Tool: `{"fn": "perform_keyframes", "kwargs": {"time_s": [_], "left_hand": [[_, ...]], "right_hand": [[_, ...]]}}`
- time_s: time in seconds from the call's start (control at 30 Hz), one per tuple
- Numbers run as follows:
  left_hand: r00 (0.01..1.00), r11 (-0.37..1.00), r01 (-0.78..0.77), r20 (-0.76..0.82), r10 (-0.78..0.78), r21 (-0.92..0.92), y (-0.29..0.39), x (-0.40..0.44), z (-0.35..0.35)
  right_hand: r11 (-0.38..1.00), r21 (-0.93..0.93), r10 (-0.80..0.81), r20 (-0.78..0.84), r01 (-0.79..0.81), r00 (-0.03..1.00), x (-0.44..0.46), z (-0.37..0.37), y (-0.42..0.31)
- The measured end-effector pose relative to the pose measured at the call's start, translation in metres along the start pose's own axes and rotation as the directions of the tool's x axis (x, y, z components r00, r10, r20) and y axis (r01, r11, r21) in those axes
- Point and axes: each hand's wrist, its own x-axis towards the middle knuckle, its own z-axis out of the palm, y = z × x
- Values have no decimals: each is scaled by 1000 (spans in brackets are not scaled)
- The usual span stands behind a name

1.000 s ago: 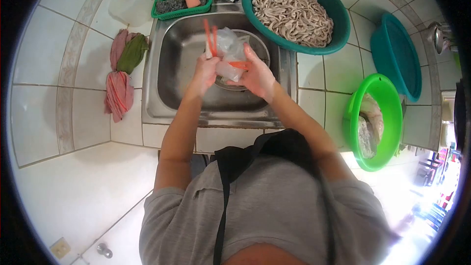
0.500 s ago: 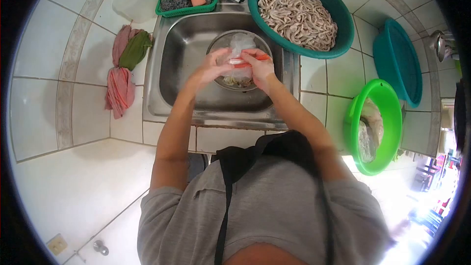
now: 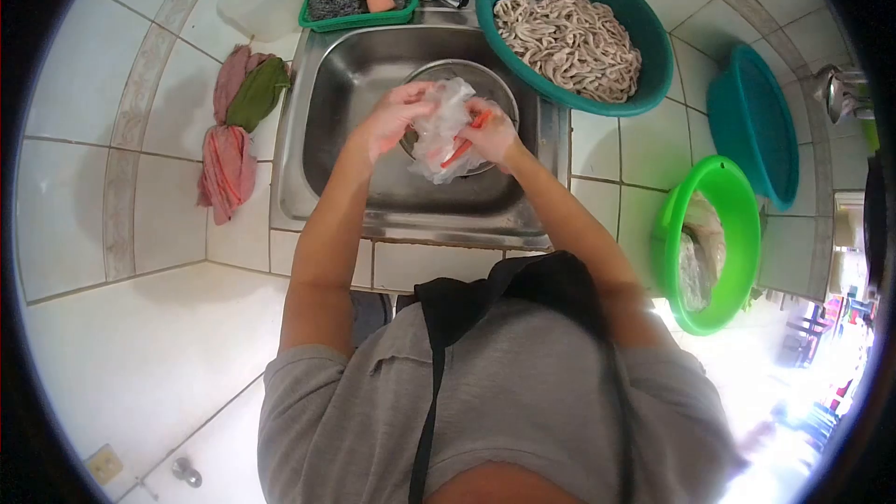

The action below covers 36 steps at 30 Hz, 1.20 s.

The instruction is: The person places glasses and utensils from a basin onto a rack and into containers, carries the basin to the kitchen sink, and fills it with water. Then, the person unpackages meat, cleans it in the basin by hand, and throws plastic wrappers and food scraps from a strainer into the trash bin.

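the right hand (image 3: 490,135) pinches a thin orange strip (image 3: 457,150) against a crumpled translucent plastic bag (image 3: 442,126), while the left hand (image 3: 392,119) curves at the bag's opposite edge, its pinch unclear. the bag, apparently being loosened, a step calling for two-handed control, hangs above a round metal-rimmed vessel (image 3: 467,63) in the stainless-steel sink (image 3: 329,145). relative to the earlier frame, the bag is fuller in spread and the strip slants downward instead of lying crosswise.

White tiled counter (image 3: 595,151), inset steel sink (image 3: 341,145); green basket (image 3: 362,22), filled teal basin (image 3: 656,61), lime basin (image 3: 669,257)
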Motion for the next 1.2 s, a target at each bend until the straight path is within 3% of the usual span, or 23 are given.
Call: {"fn": "perform_keyframes", "kwargs": {"time_s": [0.03,0.07,0.13,0.2,0.23,0.27,0.3,0.4,0.5,0.57,0.6,0.67,0.7,0.73,0.8,0.87,0.93,0.97,1.0,1.03,1.07,1.13,1.2], "left_hand": [[999,957,-44,-5,47,286,2,1,4],[999,957,-47,-2,50,287,9,-1,11],[996,679,-65,8,87,731,23,-10,28],[968,566,-190,57,244,802,23,-17,33],[918,427,-290,124,376,856,20,-22,35],[918,438,-274,97,385,856,21,-29,42],[842,340,-297,77,535,892,28,-39,52],[618,125,-184,16,786,975,56,-97,62],[239,224,54,-230,943,973,56,-189,47],[-67,555,156,-552,831,817,2,-256,26],[-172,731,134,-711,682,669,-39,-295,20],[-346,956,1,-897,275,293,-121,-362,33],[-442,993,-38,-893,84,113,-186,-388,33],[-486,998,36,-872,60,48,-271,-416,31],[-220,849,-369,-852,-475,-378,-355,-449,70],[22,479,-678,-667,-745,-558,-414,-453,102],[59,391,-758,-652,-756,-523,-501,-447,115],[100,342,-761,-622,-777,-551,-530,-443,119],[145,286,-761,-583,-799,-582,-550,-438,124],[105,251,-760,-494,-863,-599,-545,-428,123],[68,212,-760,-399,-914,-615,-538,-415,118],[97,172,-801,-407,-908,-574,-572,-399,105],[299,-4,-826,-431,-851,-564,-595,-385,90]], "right_hand": [[996,-86,-52,-180,37,982,-1,3,1],[982,-177,-118,-349,58,930,-1,5,1],[987,-4,-155,-296,161,942,0,9,3],[955,171,-202,-228,243,953,1,9,-3],[974,-93,-218,-166,205,962,2,5,-7],[918,-355,-223,-94,177,970,5,1,-9],[875,-356,-384,-96,328,918,6,2,-15],[831,-379,-489,-150,407,859,7,-2,-36],[555,-494,-801,-102,669,590,-11,7,-83],[643,-447,-679,42,622,733,7,-1,-46],[783,-424,-526,-61,455,848,12,1,-27],[994,-6,-106,-371,112,922,34,0,4],[929,353,-12,-268,110,963,30,0,1],[866,488,6,-223,106,975,34,-2,7],[745,666,98,-46,-42,994,22,3,-6],[645,754,62,113,-126,992,18,-1,-6],[639,763,75,63,-97,995,-17,14,-35],[421,846,-292,467,-326,835,-6,-11,-10],[361,821,-397,564,-442,724,-25,0,-26],[579,808,-53,171,-109,984,-47,11,-38],[643,765,93,-24,-41,995,-83,38,-60],[639,750,-18,234,-169,972,-110,21,-35],[665,689,-134,488,-287,863,-135,13,-11]]}}
